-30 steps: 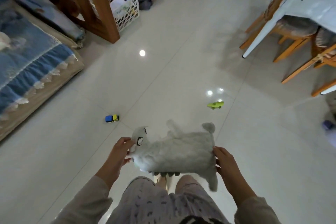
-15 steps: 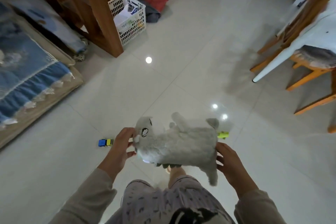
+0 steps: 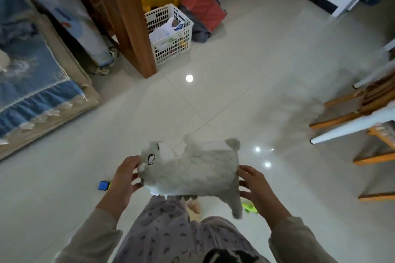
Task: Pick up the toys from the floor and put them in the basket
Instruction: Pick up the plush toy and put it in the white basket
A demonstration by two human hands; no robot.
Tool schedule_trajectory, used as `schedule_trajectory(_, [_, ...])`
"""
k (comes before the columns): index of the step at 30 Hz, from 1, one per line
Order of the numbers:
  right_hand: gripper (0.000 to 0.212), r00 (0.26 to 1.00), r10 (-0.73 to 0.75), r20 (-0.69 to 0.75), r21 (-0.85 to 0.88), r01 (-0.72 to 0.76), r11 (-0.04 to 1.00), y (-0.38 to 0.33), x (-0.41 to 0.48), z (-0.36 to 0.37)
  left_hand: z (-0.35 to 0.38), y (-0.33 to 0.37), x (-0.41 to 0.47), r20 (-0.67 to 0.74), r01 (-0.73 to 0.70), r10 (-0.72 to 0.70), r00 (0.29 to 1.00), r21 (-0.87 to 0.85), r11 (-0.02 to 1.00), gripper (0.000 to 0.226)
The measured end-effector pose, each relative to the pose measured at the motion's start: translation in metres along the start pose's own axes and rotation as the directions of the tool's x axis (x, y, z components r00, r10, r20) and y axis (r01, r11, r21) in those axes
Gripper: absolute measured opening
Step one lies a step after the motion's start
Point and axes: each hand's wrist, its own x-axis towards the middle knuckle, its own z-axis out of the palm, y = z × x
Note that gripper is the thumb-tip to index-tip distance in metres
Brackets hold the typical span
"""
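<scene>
I hold a grey plush animal (image 3: 192,168) sideways above the floor, its head to the left. My left hand (image 3: 125,177) grips the head end and my right hand (image 3: 255,186) grips the rear end. A white plastic basket (image 3: 183,17) with a white bag and other items inside stands far ahead beside a wooden post. A small blue and yellow toy car (image 3: 103,185) lies on the floor, partly behind my left hand. A green toy (image 3: 250,207) lies on the floor under my right hand, partly hidden.
A wooden post (image 3: 132,21) stands left of the basket. A bed with a blue cover (image 3: 36,83) fills the left side. Orange wooden chair legs (image 3: 342,119) and a white table leg (image 3: 352,128) are at the right. A red bag (image 3: 203,4) lies behind the basket.
I have walked forward with the plush toy held in both hands. The basket is closer and more central. The toy car and the green toy have slid back beside and beneath my hands.
</scene>
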Motion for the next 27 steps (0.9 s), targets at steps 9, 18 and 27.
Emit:
schedule_trajectory(9, [0.022, 0.998, 0.023, -0.053, 0.036, -0.021, 0.999, -0.094, 0.096, -0.010, 0.068, 0.078, 0.106, 0.100, -0.030, 0.022, 0.995, 0.082, 0.996, 0.020])
schedule_trajectory(18, [0.028, 0.982, -0.045, -0.182, 0.029, 0.051, 0.998, -0.228, 0.181, -0.028, 0.158, 0.211, 0.202, 0.223, -0.051, 0.021, 0.974, 0.131, 0.990, 0.012])
schedule_trajectory(27, [0.024, 0.967, -0.083, -0.240, 0.040, 0.095, 0.995, -0.326, 0.268, -0.043, 0.224, 0.296, 0.267, 0.230, -0.029, -0.009, 0.973, 0.160, 0.987, 0.012])
